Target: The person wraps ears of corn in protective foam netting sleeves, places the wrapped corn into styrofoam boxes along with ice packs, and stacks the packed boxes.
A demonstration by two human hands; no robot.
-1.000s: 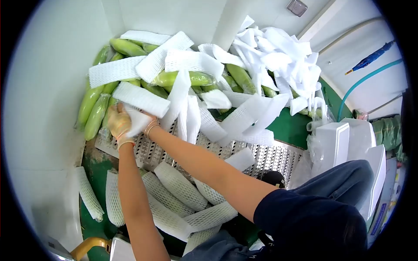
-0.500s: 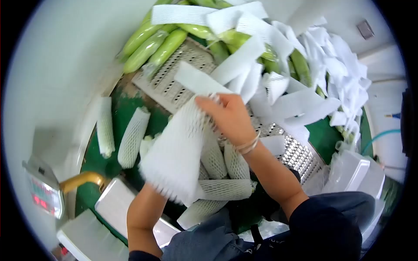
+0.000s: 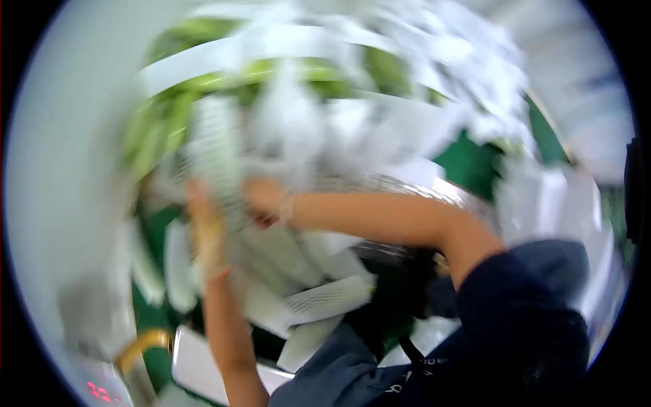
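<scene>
A long light-green vegetable in a white foam net sleeve stands out from between my hands, its far end toward the pile. My left hand, in a pale glove, is closed along its left side. My right hand is curled at its lower right side, with the fingers smeared by motion. Beyond them lie green vegetables and loose white foam sleeves. Nearer my body are several sleeved vegetables.
A perforated metal plate lies partly under my right forearm. A white-topped box and a yellow-brown handle are at the lower left, beside a red digital display. White boxes stand at the right.
Both hands have moved up and left from over the sleeved group. The empty sleeve spread over my left hand no longer shows; a filled sleeve now stands between my hands. The view has shifted.
</scene>
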